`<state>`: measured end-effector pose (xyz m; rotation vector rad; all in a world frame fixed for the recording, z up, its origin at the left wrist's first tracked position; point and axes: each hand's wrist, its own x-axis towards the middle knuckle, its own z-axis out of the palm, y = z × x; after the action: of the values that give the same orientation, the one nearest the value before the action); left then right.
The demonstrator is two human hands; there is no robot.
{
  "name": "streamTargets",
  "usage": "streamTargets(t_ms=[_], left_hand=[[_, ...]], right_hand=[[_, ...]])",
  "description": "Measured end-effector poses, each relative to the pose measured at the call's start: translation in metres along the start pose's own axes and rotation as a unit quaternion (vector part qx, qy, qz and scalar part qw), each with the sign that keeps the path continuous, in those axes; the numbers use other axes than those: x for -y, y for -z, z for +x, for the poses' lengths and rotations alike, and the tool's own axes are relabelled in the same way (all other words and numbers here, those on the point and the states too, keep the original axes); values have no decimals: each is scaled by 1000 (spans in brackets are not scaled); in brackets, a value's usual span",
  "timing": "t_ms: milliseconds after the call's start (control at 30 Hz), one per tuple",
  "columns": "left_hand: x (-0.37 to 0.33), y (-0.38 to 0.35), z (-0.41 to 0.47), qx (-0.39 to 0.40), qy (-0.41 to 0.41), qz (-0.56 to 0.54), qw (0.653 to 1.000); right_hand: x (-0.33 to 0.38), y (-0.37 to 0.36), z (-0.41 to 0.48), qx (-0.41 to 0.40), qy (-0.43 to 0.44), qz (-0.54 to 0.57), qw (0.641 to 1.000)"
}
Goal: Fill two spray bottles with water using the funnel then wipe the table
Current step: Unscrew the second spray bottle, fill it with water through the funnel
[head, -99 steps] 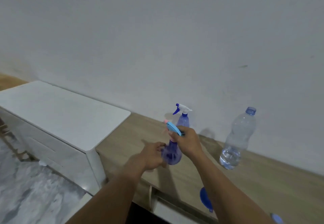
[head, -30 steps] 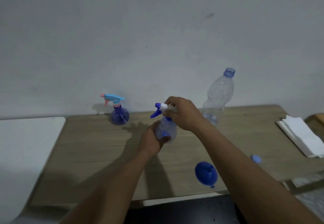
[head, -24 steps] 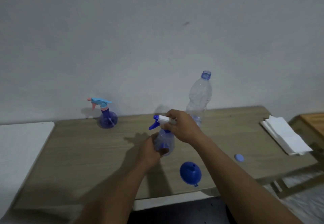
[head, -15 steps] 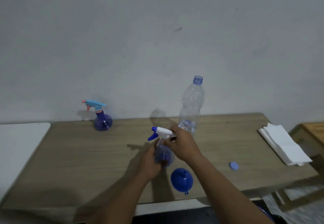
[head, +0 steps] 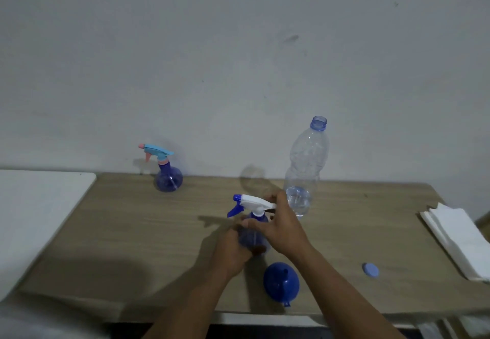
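The white-topped spray bottle (head: pixel 253 234) now down beside the funnel (head: pixel 281 284).

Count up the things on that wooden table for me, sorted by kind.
Spray bottles: 2
Water bottle: 1
Funnel: 1
Bottle cap: 1
Stack of white napkins: 1
Total: 6

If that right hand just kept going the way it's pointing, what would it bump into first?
The white spray head of the near spray bottle, which the right hand grips. Past that, probably the far spray bottle, though depth is unclear.
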<state>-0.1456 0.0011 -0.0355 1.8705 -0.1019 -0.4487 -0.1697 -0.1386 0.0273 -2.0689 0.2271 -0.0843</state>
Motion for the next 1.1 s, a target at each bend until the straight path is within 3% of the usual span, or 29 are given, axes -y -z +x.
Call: streamTargets(t_ms=[133, 267, 367, 533, 633, 733, 967, 1100], left_hand=[[7, -7, 1, -14, 3, -31, 999], [13, -7, 5, -39, -13, -23, 999], [13, -11, 4, -40, -28, 13, 999], [7, -9, -1, -25, -16, 10, 1000], [9, -9, -3, -39, -24, 26, 999], [8, -8, -2, -36, 13, -36, 999], [2, -6, -7, -54, -29, 64, 996], [-1, -7, -7, -34, -5, -40, 999]], right_hand=[[-9, -17, -3, -64, -35, 98, 993], [-16, -18, 0, -37, 9, 133, 990], [-18, -21, -3, -63, 3, 168, 984], [-20, -16, 3, -46, 57, 79, 994], [-18, -9, 2, -6, 66, 102, 993], [-20, -8, 5, -18, 30, 130, 991], [-20, -7, 3, 11, 79, 111, 991], [-22, -13, 4, -35, 54, 136, 989]])
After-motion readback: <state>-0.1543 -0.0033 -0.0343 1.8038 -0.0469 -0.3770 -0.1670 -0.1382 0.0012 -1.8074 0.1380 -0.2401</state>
